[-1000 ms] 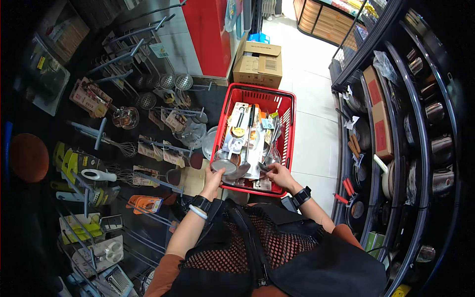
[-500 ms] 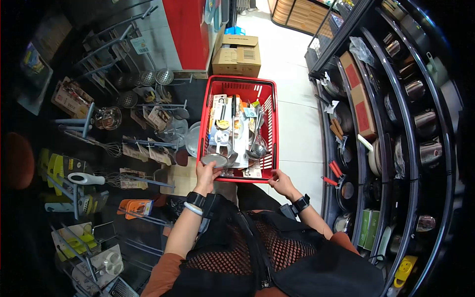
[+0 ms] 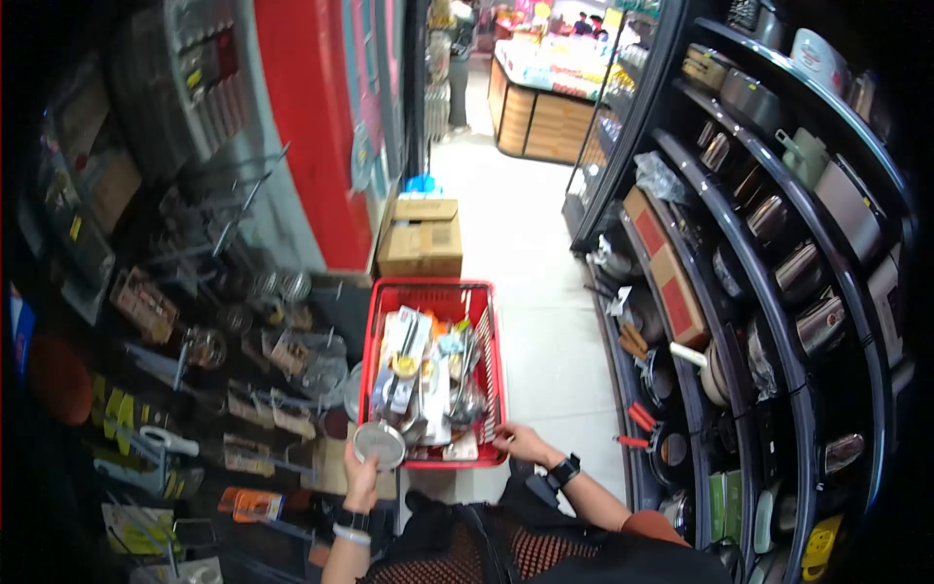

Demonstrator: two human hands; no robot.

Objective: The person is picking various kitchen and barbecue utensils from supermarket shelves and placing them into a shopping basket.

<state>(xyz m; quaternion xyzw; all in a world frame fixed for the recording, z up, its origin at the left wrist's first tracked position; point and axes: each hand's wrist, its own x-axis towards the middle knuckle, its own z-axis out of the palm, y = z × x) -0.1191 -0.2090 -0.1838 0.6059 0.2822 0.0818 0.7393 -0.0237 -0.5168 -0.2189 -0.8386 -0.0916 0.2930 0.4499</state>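
My left hand (image 3: 360,479) is closed on the edge of a round grey disc with a pale rim (image 3: 379,446), held flat side up at the near left corner of a red shopping basket (image 3: 433,283). The exact kind of the disc I cannot tell. At the near right corner, my right hand (image 3: 527,444) has its fingers curled at the basket rim. Inside the basket lies a jumble of carded kitchen goods, among them a white package (image 3: 406,336) and metal utensils on the right side.
Left of me, hooks hold whisks, strainers and an orange package (image 3: 255,504). A cardboard box (image 3: 420,243) stands beyond the basket, beside a red pillar (image 3: 309,136). Dark shelves (image 3: 793,389) with pots and pans line the right. A person (image 3: 460,78) stands far down the aisle.
The view has tilted up, showing more of the aisle, so the basket appears lower. My left hand has brought the disc from over the basket's contents to its near left corner.
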